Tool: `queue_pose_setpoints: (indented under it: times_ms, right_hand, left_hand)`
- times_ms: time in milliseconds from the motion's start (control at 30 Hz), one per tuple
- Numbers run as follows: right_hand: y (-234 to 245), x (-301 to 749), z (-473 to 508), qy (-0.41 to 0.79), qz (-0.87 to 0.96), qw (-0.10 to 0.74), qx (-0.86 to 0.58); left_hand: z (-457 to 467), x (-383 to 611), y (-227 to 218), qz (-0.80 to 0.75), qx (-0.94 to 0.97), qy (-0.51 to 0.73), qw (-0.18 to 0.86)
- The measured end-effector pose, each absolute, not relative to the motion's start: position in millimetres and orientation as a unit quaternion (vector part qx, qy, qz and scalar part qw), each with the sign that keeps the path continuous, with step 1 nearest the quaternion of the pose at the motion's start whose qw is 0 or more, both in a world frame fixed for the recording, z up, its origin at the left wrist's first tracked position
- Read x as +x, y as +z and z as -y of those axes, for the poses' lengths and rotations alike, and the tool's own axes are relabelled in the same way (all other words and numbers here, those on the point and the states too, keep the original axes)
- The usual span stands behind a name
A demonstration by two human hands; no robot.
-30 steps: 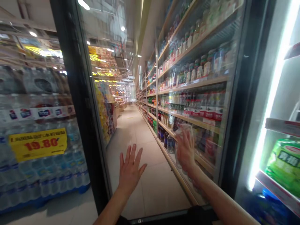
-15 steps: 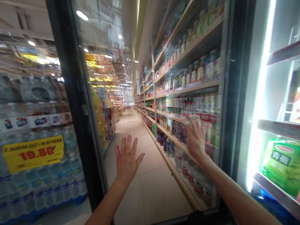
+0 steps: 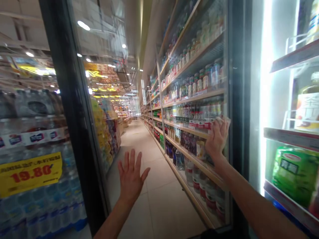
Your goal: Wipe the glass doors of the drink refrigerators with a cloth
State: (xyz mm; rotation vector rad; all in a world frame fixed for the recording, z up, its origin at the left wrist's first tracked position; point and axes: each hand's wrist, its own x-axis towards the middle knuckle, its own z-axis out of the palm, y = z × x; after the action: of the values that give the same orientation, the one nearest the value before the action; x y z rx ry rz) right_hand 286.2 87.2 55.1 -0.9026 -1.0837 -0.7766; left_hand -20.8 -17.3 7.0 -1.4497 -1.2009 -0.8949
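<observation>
A black-framed glass door (image 3: 147, 212) stands in front of me, with an aisle seen through or in its pane. Low and left of centre, my left hand (image 3: 131, 179) is spread flat at the glass, palm away from me and holding nothing. Near the pane's right side my right hand (image 3: 216, 141) is bent at the wrist, its fingers closed over a pale, crumpled cloth (image 3: 221, 120) at the glass. The cloth is blurred and partly covered by the fingers.
Right of the frame, a lit cooler holds a green pack (image 3: 294, 172) on a shelf (image 3: 290, 135) and a labelled bottle (image 3: 307, 108). At left stand stacked water bottles (image 3: 50, 212) with a yellow price sign (image 3: 32, 174). Shelves of bottles (image 3: 199, 89) line the aisle.
My right hand has moved right with the cloth, towards the frame's edge. My left hand stays spread at the glass. The view has shifted slightly right.
</observation>
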Motion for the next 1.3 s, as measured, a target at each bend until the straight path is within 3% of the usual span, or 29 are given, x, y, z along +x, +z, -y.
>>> queue_pose_setpoints:
  times_ms: [67,200,400,567,600,700,767,933,1000,1100,1167,1300]
  right_hand:
    - [60.7,269.9,-82.5,-0.358,0.535,0.669,-0.373]
    - [64.5,232.9,-69.9,-0.42,0.709,0.507,-0.252]
    - [91.2,207.6,-66.8,-0.357,0.559,0.655,-0.362]
    - [88.2,171.7,-51.9,-0.439,0.751,0.463,-0.168]
    - [91.7,170.4,-51.9,-0.435,0.744,0.474,-0.177]
    - [109.2,166.9,-55.1,-0.369,0.626,0.613,-0.309]
    - [114.3,155.6,-54.6,-0.354,0.605,0.632,-0.33]
    - [100.8,138.0,-50.2,-0.459,0.755,0.45,-0.132]
    - [107.9,155.5,-56.1,-0.447,0.726,0.492,-0.176]
    - [128.9,184.7,-66.9,-0.38,0.602,0.627,-0.318]
    - [133.3,188.4,-68.9,-0.36,0.572,0.65,-0.348]
    - [117.4,172.3,-64.2,-0.468,0.714,0.492,-0.172]
  left_hand:
    - [18.4,-20.4,7.4,0.5,-0.601,-0.373,0.5]
    - [23.2,-23.9,19.5,0.498,-0.597,-0.378,0.503]
    - [25.0,-30.1,46.9,0.539,-0.574,-0.375,0.49]
    - [25.5,-39.9,51.8,0.533,-0.572,-0.37,0.501]
    - [26.3,-43.4,53.6,0.536,-0.569,-0.372,0.5]
    - [28.9,-52.9,61.2,0.557,-0.561,-0.38,0.48]
    - [29.9,-56.4,65.3,0.562,-0.565,-0.385,0.465]
    - [31.3,-62.5,65.0,0.547,-0.569,-0.393,0.471]
    - [31.2,-66.1,63.4,0.549,-0.567,-0.391,0.473]
    - [30.0,-69.1,62.1,0.552,-0.565,-0.388,0.475]
    - [28.9,-68.6,62.1,0.552,-0.564,-0.39,0.474]
    - [27.9,-66.8,62.4,0.55,-0.564,-0.396,0.472]
